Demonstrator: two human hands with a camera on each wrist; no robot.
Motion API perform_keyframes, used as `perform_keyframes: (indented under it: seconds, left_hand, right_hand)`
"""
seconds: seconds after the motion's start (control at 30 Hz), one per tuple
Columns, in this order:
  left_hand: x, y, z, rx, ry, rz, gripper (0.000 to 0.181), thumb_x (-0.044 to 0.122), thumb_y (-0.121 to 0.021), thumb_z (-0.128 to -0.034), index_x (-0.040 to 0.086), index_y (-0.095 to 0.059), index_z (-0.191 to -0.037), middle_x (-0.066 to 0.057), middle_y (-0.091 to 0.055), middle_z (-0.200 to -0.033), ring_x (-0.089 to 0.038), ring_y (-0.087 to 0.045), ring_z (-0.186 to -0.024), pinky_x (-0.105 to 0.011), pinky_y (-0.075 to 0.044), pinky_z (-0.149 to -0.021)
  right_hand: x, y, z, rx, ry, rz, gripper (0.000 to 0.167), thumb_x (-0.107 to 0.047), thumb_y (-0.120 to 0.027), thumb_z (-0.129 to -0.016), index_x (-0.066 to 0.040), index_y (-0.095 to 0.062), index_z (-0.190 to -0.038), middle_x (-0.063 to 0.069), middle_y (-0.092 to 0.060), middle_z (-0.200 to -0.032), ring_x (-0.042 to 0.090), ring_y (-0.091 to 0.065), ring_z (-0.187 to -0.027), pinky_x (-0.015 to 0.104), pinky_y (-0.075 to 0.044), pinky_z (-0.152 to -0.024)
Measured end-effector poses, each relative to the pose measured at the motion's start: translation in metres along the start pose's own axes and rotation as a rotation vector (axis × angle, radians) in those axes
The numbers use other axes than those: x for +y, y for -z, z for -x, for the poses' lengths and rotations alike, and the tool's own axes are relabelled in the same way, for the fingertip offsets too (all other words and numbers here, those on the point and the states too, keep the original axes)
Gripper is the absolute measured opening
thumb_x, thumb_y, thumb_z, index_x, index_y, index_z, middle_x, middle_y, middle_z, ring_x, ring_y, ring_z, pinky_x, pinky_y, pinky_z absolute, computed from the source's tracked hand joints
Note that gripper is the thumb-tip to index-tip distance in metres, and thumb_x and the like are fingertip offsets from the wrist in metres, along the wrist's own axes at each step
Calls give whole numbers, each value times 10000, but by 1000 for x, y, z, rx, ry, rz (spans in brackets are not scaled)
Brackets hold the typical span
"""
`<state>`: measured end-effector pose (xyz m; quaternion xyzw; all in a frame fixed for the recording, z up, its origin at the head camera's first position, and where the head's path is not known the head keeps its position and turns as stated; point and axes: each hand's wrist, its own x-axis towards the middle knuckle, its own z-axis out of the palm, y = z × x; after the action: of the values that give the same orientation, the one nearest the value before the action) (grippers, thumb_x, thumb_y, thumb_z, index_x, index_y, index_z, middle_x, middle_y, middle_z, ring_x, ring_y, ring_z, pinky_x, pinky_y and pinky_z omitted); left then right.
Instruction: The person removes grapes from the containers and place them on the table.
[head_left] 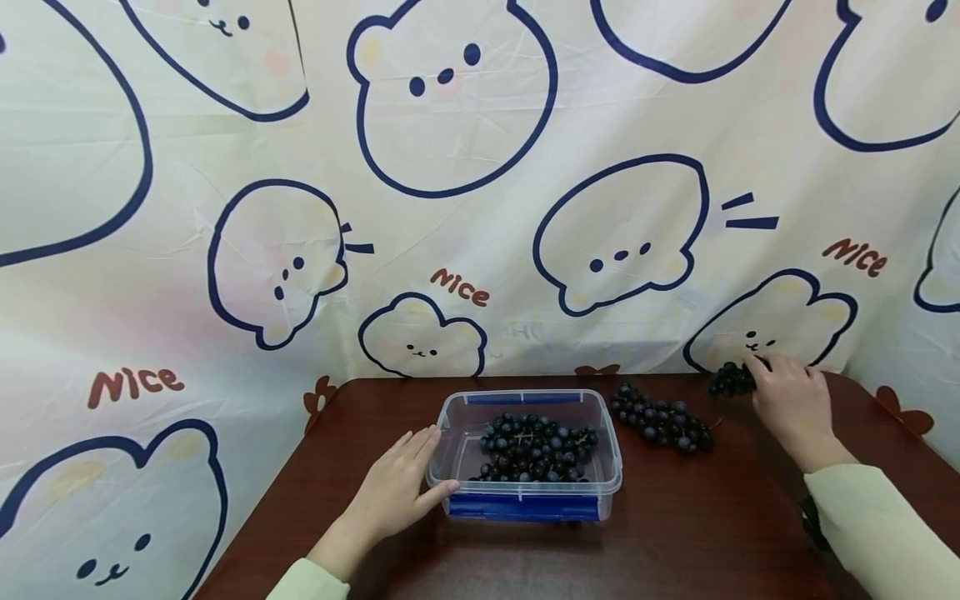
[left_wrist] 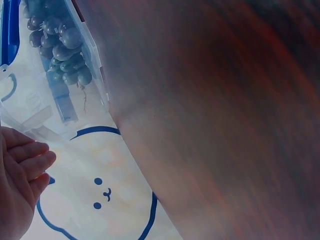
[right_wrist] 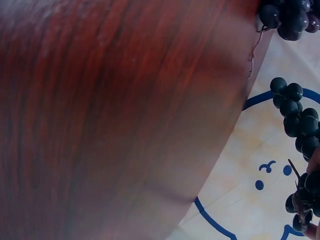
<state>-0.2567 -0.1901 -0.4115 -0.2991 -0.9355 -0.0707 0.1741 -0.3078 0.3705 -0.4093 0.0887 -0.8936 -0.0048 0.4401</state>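
The clear container (head_left: 525,498) with blue clips holds dark grapes (head_left: 528,446). My left hand (head_left: 397,487), fingers straight, rests against its left side and front corner; the left wrist view shows these fingers (left_wrist: 32,160) beside the clear wall. At the table's back right, my right hand (head_left: 797,408) grips a small bunch of dark grapes (head_left: 729,381) by its upper part. In the right wrist view that bunch (right_wrist: 300,125) hangs at the right edge, and only bits of the fingertips show there.
Another bunch of dark grapes (head_left: 663,421) lies on the brown table (head_left: 675,533), between the container and my right hand, its thin stem pointing right. A light cloth (head_left: 517,250) with blue cartoon outlines hangs behind the table and along its sides.
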Motion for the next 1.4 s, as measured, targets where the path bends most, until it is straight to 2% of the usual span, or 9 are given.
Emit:
perform_keyframes:
  seconds: [0.17, 0.4, 0.5, 0.7, 0.93, 1.2, 1.4]
  left_hand:
    - [0, 0, 0, 3, 5, 16, 761, 570, -553, -922, -41, -514, -1374, -167, -494, -1419, -274, -443, -1327, -453, -300, -1112]
    - [0, 0, 1, 4, 7, 15, 764, 584, -538, -924, -37, -522, -1368, -162, -497, -1417, -273, -444, -1326, -450, -297, -1114]
    - [1, 0, 1, 4, 6, 16, 772, 595, -524, -927, -38, -522, -1368, -162, -497, -1418, -274, -443, -1327, -452, -297, -1113]
    - [1, 0, 0, 3, 3, 13, 775, 597, -520, -927, -39, -518, -1371, -163, -495, -1419, -274, -440, -1329, -451, -294, -1116]
    - [2, 1, 0, -1, 7, 10, 778, 597, -519, -928, -40, -515, -1373, -165, -493, -1420, -279, -440, -1329, -449, -290, -1118]
    - [2, 2, 1, -12, 18, 0, 771, 589, -523, -930, -36, -508, -1381, -161, -491, -1424, -272, -437, -1332, -437, -286, -1122]
    - [1, 1, 0, -10, 16, -7, 767, 586, -526, -930, -37, -512, -1377, -160, -493, -1422, -269, -438, -1331, -435, -286, -1122]
  right_hand:
    - [2, -4, 2, -29, -19, 0, 478, 103, -688, -672, 21, -620, -1138, 317, -581, -977, 483, -563, -838, 653, -432, -646]
    - [1, -10, 4, 31, 2, 2, 443, 110, -717, -642, 44, -648, -1074, 320, -590, -929, 467, -577, -766, 604, -439, -537]
    - [1, -11, 4, 12, -10, -1, 403, 111, -702, -650, 58, -650, -1046, 315, -584, -892, 455, -568, -732, 570, -423, -473]
    - [0, -11, 4, -117, -62, -13, 380, 89, -691, -682, 72, -616, -1055, 317, -571, -903, 462, -556, -758, 577, -421, -480]
    - [3, -9, 6, -201, -91, -24, 357, 80, -697, -695, 83, -582, -1033, 303, -526, -851, 464, -538, -701, 554, -398, -402]
    - [10, -9, 7, -373, -154, -35, 419, 52, -686, -740, 74, -529, -1128, 354, -517, -1009, 531, -539, -808, 610, -446, -482]
    - [14, -8, 8, -493, -191, -70, 382, 55, -637, -787, 138, -555, -1151, 368, -539, -954, 533, -545, -855, 626, -479, -554]
